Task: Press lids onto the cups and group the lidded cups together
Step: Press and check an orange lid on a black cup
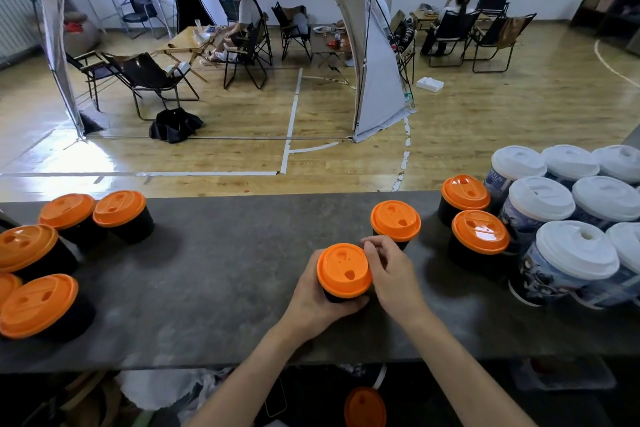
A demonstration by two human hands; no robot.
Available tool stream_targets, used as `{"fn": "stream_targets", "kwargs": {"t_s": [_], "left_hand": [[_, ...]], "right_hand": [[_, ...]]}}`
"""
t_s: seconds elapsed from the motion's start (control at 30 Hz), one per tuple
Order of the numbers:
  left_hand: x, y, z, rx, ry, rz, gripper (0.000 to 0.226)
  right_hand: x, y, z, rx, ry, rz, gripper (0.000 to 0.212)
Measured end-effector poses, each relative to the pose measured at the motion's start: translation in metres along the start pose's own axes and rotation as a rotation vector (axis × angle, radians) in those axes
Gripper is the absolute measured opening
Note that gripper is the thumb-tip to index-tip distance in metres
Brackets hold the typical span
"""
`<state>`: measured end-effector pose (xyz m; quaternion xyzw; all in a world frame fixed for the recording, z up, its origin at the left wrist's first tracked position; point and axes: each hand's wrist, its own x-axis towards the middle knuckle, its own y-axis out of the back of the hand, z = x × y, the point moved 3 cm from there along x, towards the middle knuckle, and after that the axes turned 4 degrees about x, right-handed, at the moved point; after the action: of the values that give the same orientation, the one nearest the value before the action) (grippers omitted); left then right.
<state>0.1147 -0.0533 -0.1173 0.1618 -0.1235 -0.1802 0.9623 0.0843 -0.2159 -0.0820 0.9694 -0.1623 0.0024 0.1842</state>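
A black cup with an orange lid stands on the grey counter in the middle. My left hand grips the cup's body from the left and below. My right hand holds the lid's right rim, fingers curled over its edge. Just behind stands another orange-lidded black cup. Two more orange-lidded cups stand to the right. Several orange-lidded cups are grouped at the counter's left end.
Several taller white-lidded printed cups crowd the counter's right end. A loose orange lid lies below the counter's near edge. Beyond the counter are a wooden floor, a tent, folding chairs and seated people.
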Motion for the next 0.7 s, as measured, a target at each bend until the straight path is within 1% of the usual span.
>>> {"fn": "stream_targets", "kwargs": {"t_s": [0.07,0.13,0.2,0.33,0.5,0.57,0.7], "left_hand": [[0.0,0.0,0.001,0.006,-0.008,0.023,0.081],[0.0,0.0,0.003,0.015,-0.015,0.041,0.082],[0.0,0.0,0.003,0.024,-0.013,0.044,0.08],[0.0,-0.001,-0.001,0.031,0.01,0.012,0.077],[0.001,-0.001,-0.005,0.033,0.01,-0.023,0.076],[0.0,-0.001,-0.002,0.026,0.001,-0.009,0.077],[-0.002,-0.005,0.005,0.01,-0.001,0.014,0.088]], "right_hand": [[-0.006,0.0,-0.002,-0.091,0.047,0.075,0.012],[-0.012,0.0,-0.004,-0.125,0.086,0.122,0.011],[-0.013,0.0,-0.003,-0.116,0.077,0.115,0.011],[-0.001,0.003,-0.006,-0.072,0.009,0.049,0.017],[0.005,-0.001,0.001,0.087,-0.11,-0.023,0.02],[0.003,0.0,0.003,0.112,-0.093,0.001,0.017],[-0.004,0.002,-0.003,0.026,-0.006,0.075,0.012]]}}
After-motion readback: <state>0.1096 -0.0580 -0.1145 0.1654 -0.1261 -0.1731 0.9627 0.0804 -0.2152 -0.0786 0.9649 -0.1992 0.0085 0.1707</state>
